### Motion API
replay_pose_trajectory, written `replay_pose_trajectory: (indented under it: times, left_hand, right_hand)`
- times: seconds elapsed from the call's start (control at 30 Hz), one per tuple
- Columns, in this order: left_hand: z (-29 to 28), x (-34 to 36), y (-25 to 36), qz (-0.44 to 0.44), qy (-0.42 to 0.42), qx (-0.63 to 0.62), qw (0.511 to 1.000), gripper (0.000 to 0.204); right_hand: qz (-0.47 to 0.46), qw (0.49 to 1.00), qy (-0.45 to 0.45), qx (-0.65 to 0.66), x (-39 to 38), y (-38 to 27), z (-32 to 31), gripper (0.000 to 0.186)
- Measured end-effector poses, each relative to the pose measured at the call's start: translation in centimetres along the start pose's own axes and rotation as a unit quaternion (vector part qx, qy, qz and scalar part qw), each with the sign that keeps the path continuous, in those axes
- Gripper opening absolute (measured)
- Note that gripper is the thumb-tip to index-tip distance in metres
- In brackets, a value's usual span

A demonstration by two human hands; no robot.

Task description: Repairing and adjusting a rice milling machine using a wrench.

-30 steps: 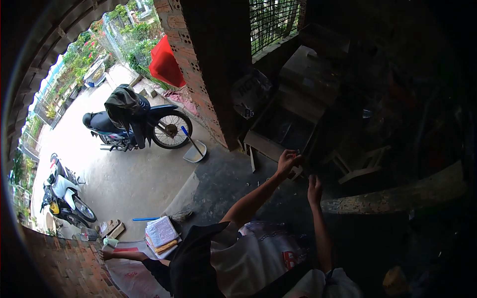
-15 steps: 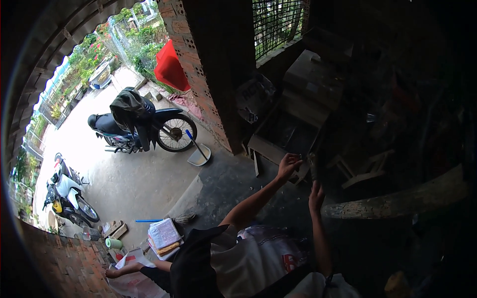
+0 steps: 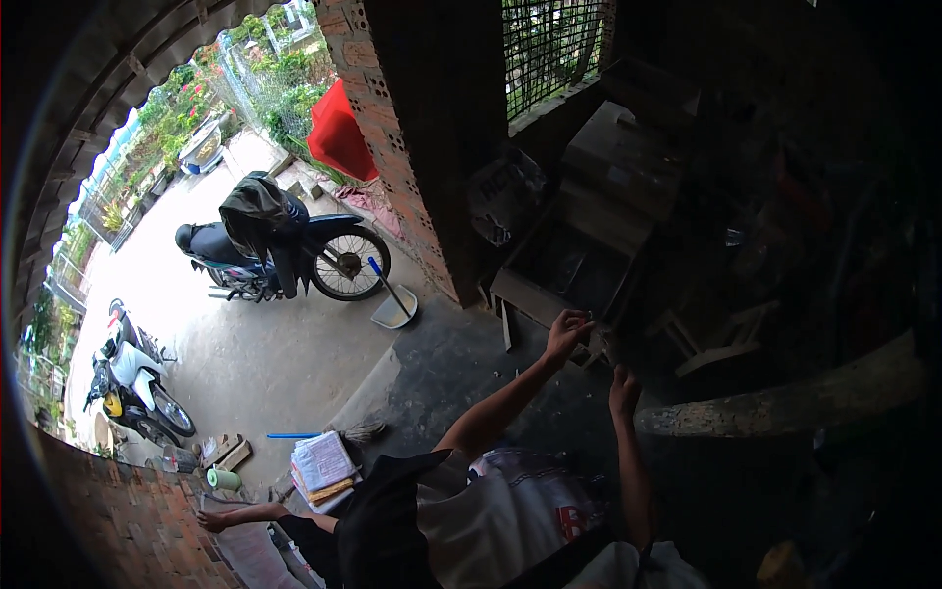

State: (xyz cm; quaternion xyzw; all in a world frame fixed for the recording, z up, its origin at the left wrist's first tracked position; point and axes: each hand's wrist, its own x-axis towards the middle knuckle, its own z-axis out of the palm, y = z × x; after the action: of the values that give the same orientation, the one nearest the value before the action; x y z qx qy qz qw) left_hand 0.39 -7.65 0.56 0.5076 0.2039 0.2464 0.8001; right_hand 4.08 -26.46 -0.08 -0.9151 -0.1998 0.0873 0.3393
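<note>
Out in front of my body, my left hand (image 3: 567, 335) is raised with its fingertips pinched together; a small reddish spot shows there, but the thing itself is too small to name. Lower and to the right, my right hand (image 3: 624, 392) is closed in a fist. A slim stick-like tool (image 3: 610, 349) rises from it, blurred and dark, and its kind cannot be made out. The tool's top is close to the left fingertips; whether they touch is unclear. Just beyond both hands lies an open box (image 3: 535, 296) in deep shade.
A thick log (image 3: 765, 402) lies at right, near a small wooden frame (image 3: 721, 341). A dustpan (image 3: 394, 308) stands by a motorbike (image 3: 275, 240). Folded cloths (image 3: 324, 466) lie at left. Beyond them is another person's bare limb (image 3: 240, 515) over a pale sheet (image 3: 257, 555).
My left hand has dipped slightly, and the right hand has lowered a little with its tool, now smeared by motion. The other person's limb has shifted left, and the pale sheet has moved.
</note>
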Motion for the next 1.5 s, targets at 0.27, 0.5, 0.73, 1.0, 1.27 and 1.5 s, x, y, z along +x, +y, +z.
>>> replay_pose_trajectory:
  times: [0.27,0.5,0.73,1.0,1.27,1.5]
  left_hand:
    - [-0.7,-0.3,-1.8,-0.047,0.009,-0.011,0.999,0.043]
    - [-2.0,-1.7,-2.3,-0.012,0.026,0.077,0.997,0.042]
    - [-3.2,-1.2,-2.6,-0.033,0.041,0.093,0.994,0.044]
    - [-4.9,-2.6,-2.1,-0.076,0.051,0.022,0.996,0.043]
    - [-5.2,-2.5,-2.7,-0.06,0.067,0.02,0.996,0.048]
    - [-4.6,-2.9,-1.0,-0.095,0.065,0.045,0.992,0.046]
  right_hand:
    - [0.005,1.0,-0.01,-0.029,-0.2,2.2,1.5,0.046]
    - [-0.077,0.996,-0.011,0.048,-2.4,0.5,1.5,0.043]
    - [-0.052,0.992,0.021,0.111,-1.7,0.7,1.9,0.045]
    - [-0.053,0.997,-0.016,0.05,-1.5,-0.2,2.0,0.038]
    - [-0.061,0.996,-0.019,0.068,-1.7,-2.5,2.2,0.035]
    - [-0.045,0.995,-0.015,0.089,-0.9,-1.3,1.8,0.039]
